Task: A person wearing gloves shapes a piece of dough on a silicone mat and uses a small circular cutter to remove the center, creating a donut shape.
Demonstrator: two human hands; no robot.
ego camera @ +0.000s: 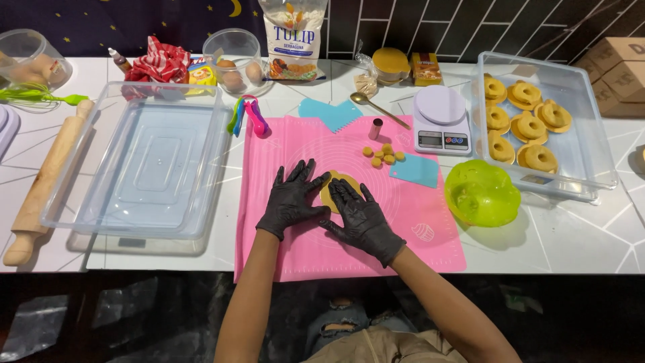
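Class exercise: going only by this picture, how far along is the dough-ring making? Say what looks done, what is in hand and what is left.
Done: several shaped dough rings lie in the clear tub on the right. In hand: the left hand and right hand, in black gloves, press a flat dough round on the pink mat. Left: the small dough balls above it look unshaped.

Black-gloved left hand [290,199], right hand [363,220] on tan dough disc [334,190]; pink mat [403,228]; lime-green bowl [482,193]; red-white striped cloth [161,62]; white scale [441,121].
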